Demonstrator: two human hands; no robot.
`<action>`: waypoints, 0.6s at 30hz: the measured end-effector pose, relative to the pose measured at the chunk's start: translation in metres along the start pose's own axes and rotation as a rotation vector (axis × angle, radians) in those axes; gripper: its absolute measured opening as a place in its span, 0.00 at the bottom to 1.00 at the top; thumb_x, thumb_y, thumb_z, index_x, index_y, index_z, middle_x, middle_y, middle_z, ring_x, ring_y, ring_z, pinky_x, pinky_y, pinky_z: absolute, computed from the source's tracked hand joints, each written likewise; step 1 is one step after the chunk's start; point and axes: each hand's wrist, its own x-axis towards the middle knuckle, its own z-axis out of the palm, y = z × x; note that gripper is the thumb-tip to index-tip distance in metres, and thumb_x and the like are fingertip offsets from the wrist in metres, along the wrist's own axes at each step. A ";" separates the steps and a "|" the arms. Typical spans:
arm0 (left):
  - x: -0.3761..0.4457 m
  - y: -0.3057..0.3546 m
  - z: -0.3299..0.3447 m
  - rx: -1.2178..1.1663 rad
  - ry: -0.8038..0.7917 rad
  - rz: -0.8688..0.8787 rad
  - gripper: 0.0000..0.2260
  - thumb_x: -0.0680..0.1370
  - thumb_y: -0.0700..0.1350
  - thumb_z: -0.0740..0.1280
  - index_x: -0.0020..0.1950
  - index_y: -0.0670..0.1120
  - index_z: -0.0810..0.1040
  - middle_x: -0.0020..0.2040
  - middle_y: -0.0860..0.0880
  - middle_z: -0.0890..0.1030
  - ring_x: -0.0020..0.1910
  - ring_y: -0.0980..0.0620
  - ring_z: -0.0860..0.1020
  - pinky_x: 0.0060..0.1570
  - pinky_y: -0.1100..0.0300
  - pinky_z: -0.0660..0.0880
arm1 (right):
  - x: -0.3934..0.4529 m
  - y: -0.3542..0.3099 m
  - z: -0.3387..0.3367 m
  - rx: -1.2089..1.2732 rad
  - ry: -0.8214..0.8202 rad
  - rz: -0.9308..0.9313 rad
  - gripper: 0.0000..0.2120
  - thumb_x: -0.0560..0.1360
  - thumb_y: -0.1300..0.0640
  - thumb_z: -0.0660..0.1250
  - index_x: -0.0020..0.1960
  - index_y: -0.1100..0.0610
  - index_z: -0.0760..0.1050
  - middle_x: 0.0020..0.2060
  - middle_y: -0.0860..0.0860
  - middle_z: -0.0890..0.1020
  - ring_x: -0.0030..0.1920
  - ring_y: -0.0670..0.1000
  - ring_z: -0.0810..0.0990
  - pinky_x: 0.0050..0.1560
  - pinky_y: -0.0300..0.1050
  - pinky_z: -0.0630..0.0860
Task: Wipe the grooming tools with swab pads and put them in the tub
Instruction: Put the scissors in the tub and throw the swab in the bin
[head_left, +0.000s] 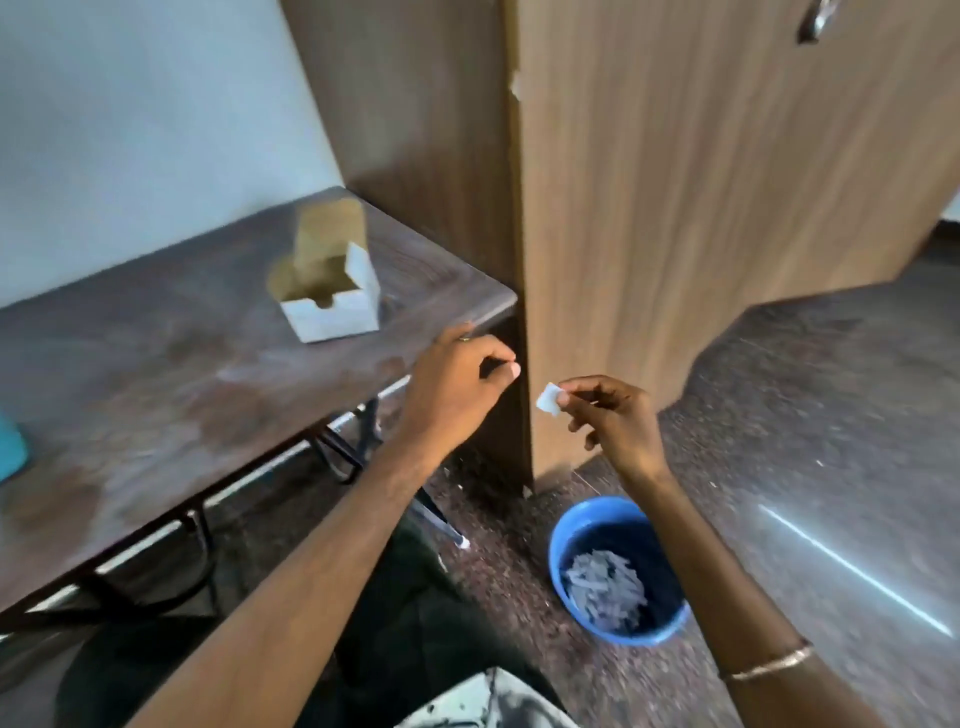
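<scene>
We see the right hand (615, 421) pinching a small white swab pad (548, 399) between thumb and fingertips, held above a blue tub (563, 540) on the floor that holds a heap of grey scraps. The left hand (457, 384) hangs with curled fingers just off the tabletop (156, 374) edge, whether its grip holds anything we cannot tell. An open white cardboard box (332, 312) stands on the tabletop beside a wooden cabinet (675, 208).

An open box (332, 296) sits on the surface (156, 374) to my left, near its far right corner, and a cabinet (675, 208) stands against the surface's right end. My left hand (457, 384) hovers over the surface's near right edge, and my right hand (613, 415) holds a swab pad (548, 400) just in front of the cabinet. Below my right hand, a tub (618, 566) of used pads (605, 587) stands on the floor (831, 415), near the cabinet's foot.
</scene>
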 end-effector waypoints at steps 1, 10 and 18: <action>-0.003 0.003 0.018 -0.002 -0.042 0.005 0.06 0.75 0.48 0.72 0.51 0.51 0.84 0.54 0.49 0.83 0.68 0.52 0.72 0.61 0.52 0.72 | -0.002 0.012 -0.008 -0.015 0.011 0.041 0.04 0.73 0.62 0.75 0.48 0.59 0.84 0.38 0.53 0.87 0.29 0.47 0.79 0.24 0.39 0.69; -0.044 -0.003 0.178 0.042 -0.509 -0.091 0.12 0.72 0.52 0.69 0.53 0.52 0.82 0.51 0.49 0.84 0.51 0.49 0.82 0.53 0.51 0.78 | -0.012 0.159 -0.079 -0.393 0.149 0.395 0.02 0.72 0.60 0.75 0.44 0.54 0.84 0.36 0.50 0.86 0.34 0.49 0.84 0.36 0.42 0.79; -0.086 -0.021 0.235 0.114 -0.752 -0.190 0.15 0.74 0.49 0.72 0.60 0.48 0.81 0.55 0.47 0.84 0.52 0.47 0.82 0.54 0.50 0.78 | -0.015 0.241 -0.095 -0.676 0.141 0.653 0.08 0.73 0.60 0.69 0.48 0.54 0.86 0.48 0.55 0.87 0.51 0.58 0.84 0.53 0.49 0.80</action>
